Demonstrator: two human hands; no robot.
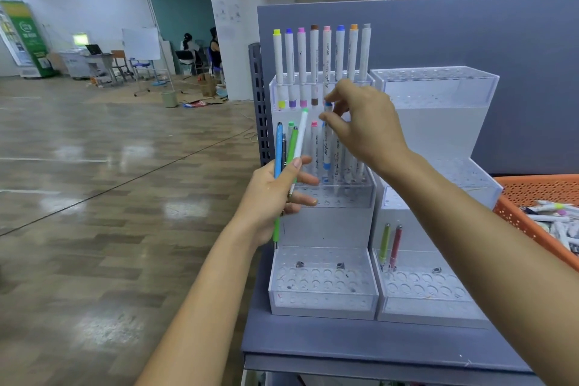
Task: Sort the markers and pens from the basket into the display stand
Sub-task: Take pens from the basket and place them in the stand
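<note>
Right, risks from here:

1. Right hand (366, 122) pinches the blue-capped marker (327, 135) by its top, at the middle step of the display stand (322, 301) near the shelf's (344, 345) left edge. Can't tell if it's seated, and a tilted push could jam it or miss the hole.
2. Neighbouring markers stand just beside it, so the fingers could knock them askew.
3. Left hand (275, 194) grips a loose bundle of blue pen (278, 147), green pen (293, 144) and white marker (300, 138). One could slip out and drop.
4. Basket (532, 194) at the shelf's right edge holds many more.

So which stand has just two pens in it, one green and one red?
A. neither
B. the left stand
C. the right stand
C: the green pen and red pen stand alone in the right stand; the left stand holds rows of markers.
</note>
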